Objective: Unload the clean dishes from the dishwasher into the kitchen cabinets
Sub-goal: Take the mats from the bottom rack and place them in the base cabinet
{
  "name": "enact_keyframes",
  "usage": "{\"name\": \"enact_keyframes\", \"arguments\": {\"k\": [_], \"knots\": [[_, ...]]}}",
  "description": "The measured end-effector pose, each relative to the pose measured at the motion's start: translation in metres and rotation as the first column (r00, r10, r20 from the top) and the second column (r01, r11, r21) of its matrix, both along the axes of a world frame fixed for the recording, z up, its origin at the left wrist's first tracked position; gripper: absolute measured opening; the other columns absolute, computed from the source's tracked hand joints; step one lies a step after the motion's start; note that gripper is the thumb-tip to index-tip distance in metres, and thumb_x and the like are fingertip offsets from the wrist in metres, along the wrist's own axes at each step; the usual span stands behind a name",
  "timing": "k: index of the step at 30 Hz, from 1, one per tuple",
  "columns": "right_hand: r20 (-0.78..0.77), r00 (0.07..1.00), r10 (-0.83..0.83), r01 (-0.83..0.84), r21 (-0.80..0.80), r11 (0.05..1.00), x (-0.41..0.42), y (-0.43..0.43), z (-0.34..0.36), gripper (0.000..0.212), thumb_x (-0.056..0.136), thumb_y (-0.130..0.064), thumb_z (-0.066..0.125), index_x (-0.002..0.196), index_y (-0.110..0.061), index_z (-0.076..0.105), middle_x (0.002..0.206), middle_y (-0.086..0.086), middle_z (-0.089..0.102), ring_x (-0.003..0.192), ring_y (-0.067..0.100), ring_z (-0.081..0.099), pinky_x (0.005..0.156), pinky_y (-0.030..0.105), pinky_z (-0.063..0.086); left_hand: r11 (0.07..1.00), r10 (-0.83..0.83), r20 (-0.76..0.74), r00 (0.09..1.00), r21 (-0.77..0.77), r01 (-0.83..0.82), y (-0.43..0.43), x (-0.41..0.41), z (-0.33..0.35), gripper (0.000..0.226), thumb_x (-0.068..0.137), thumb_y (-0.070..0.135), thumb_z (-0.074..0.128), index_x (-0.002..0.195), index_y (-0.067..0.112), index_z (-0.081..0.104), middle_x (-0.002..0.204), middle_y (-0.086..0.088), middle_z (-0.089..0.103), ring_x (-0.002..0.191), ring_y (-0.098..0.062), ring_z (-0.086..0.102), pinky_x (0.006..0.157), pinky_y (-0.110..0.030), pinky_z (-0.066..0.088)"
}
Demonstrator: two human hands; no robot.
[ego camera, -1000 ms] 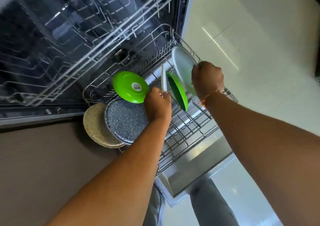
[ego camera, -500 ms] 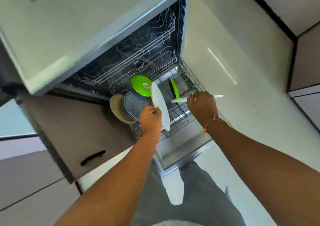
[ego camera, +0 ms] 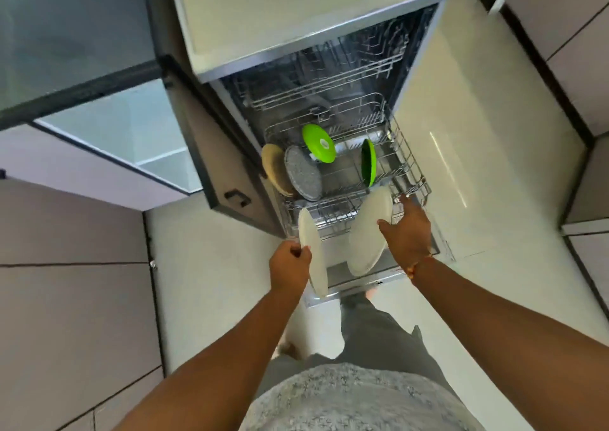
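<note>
My left hand grips a white plate by its rim, held on edge above the front of the pulled-out lower rack. My right hand holds a second, larger white plate, thumb on its face and fingers behind it. Both plates are lifted out of the rack. Still standing in the rack are a beige plate, a speckled grey plate, a green plate with a sticker and a green plate seen edge-on.
The open dishwasher door lies flat below the plates. The upper rack sits inside the machine under the white countertop. A dark cabinet with a black handle stands left. Pale floor stretches right, with cabinets beyond.
Both hands lifted white plates out of the rack and drew them back toward me. The head rose and pulled away, so the dishwasher looks smaller. The right plate has turned to face me.
</note>
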State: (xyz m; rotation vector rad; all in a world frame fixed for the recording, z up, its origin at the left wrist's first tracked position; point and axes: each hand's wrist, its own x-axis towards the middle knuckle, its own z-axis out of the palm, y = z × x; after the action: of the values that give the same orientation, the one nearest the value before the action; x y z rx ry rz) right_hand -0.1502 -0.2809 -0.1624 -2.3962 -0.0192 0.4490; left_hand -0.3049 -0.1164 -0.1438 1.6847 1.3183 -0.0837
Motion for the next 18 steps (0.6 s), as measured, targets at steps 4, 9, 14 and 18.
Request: {"name": "enact_keyframes", "arguments": {"k": [4,9,14,18], "knots": [[-0.313,0.931,-0.189,0.207,0.025,0.978,-0.051,0.021,-0.012,0.043,0.079,-0.026,0.08,0.111,-0.002,0.067,0.104,0.017,0.072,0.096,0.036,0.068,0.09,0.05,0.056,0.998,0.054,0.031,0.998,-0.04,-0.053,0.021,-0.07,-0.002,0.008,0.091,0.023,0.066,0.088,0.016,0.062,0.084,-0.001,0.065,0.081,-0.021,0.064,0.076,-0.032,0.057],[-0.601,0.755,-0.261,0.386,0.085,0.919,-0.129,0.052,-0.016,0.027,0.088,-0.018,0.07,0.105,0.002,0.065,0.09,0.01,0.066,0.087,0.024,0.065,0.078,0.033,0.054,0.974,0.22,0.058,0.974,-0.07,-0.216,0.058,-0.177,0.002,0.008,0.091,0.022,0.064,0.084,0.022,0.06,0.087,0.0,0.066,0.083,-0.022,0.065,0.078,-0.039,0.059],[-0.769,0.56,-0.308,0.635,0.16,0.755,-0.216,0.1,-0.001,0.036,0.091,-0.004,0.065,0.125,0.002,0.056,0.107,0.018,0.061,0.087,0.027,0.063,0.067,0.031,0.057,0.802,0.585,0.133,0.8,-0.238,-0.547,0.104,-0.279,0.015,0.004,0.093,0.013,0.063,0.095,0.01,0.061,0.099,-0.013,0.067,0.094,-0.031,0.067,0.083,-0.043,0.059],[-0.899,0.393,-0.195,0.754,0.194,0.628,-0.273,0.15,0.013,0.039,0.097,0.0,0.055,0.136,-0.001,0.049,0.123,0.017,0.058,0.09,0.027,0.061,0.055,0.033,0.06,0.595,0.8,0.202,0.565,-0.379,-0.708,0.149,-0.342,0.029,0.016,0.095,0.006,0.059,0.111,0.007,0.057,0.109,-0.014,0.065,0.098,-0.029,0.067,0.087,-0.043,0.057]]}}
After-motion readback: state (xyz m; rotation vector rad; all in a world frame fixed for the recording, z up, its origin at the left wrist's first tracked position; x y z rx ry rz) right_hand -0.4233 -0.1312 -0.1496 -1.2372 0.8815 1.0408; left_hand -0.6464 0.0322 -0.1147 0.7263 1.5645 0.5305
